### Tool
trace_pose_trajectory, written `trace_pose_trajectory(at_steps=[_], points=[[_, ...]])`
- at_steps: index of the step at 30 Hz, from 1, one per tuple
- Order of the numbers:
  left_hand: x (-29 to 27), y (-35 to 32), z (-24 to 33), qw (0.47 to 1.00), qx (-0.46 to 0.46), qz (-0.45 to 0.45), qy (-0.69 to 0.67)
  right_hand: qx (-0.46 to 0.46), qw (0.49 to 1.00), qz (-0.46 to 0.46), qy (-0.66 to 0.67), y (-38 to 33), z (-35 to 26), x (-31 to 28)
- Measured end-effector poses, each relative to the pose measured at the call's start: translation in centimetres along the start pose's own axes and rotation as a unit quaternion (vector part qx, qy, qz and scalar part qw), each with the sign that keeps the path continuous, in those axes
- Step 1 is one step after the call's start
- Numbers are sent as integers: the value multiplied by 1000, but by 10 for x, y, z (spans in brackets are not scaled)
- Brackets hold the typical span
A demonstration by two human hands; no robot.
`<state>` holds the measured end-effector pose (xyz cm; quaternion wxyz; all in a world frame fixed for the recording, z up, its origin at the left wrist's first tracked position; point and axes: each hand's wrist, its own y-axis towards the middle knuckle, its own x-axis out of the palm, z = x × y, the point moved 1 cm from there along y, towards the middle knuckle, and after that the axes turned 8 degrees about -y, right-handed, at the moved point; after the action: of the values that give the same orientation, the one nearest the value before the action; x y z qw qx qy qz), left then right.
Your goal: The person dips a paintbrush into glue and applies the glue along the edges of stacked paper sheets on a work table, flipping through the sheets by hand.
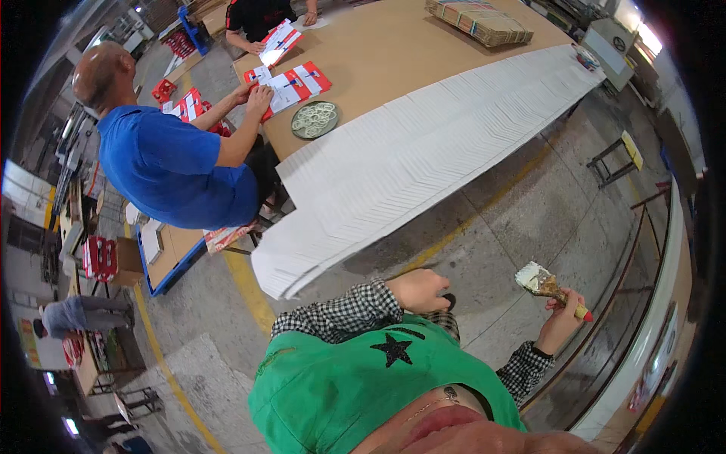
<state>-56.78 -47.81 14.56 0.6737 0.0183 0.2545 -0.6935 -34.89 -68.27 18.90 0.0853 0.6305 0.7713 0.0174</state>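
My right hand grips a paintbrush by its handle, out to the right over the floor. White paste or paint coats the wide bristles, which point up and left. The handle end is red. My left hand is in front of my green apron, fingers curled into a loose fist, and nothing shows sticking out of it. Beyond it, a long row of overlapping white paper sheets lies fanned along the near edge of the brown table. Neither hand touches the sheets.
On the table are a bundle of tied brown cardboard, a round dish and red-and-white printed pieces. A person in blue works at its left end, another at the far side. A stool stands right; a long white-topped bench runs nearby.
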Motion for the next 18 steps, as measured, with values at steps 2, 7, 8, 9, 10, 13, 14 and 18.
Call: trace_pose_trajectory(at_steps=[2,7,8,9,10,13,14,18], points=[[-2,39,19,998,-34,-6,44,20,1000,2,13,35,8,-16],[10,106,56,1000,-7,1,-8,36,999,5,18,119,29,-52],[10,117,56,999,-5,-9,-34,31,999,3,13,134,31,-50],[11,126,57,999,-9,-5,-35,25,1000,1,7,148,32,-49],[10,132,56,999,-40,-13,-4,27,1000,-5,10,162,34,-45],[-2,150,55,995,-99,-10,5,38,998,-32,42,199,40,-25],[-6,155,57,992,-129,-5,-14,49,997,-50,39,211,40,-19],[-22,190,42,985,-159,43,-51,31,993,-109,23,254,30,16]])
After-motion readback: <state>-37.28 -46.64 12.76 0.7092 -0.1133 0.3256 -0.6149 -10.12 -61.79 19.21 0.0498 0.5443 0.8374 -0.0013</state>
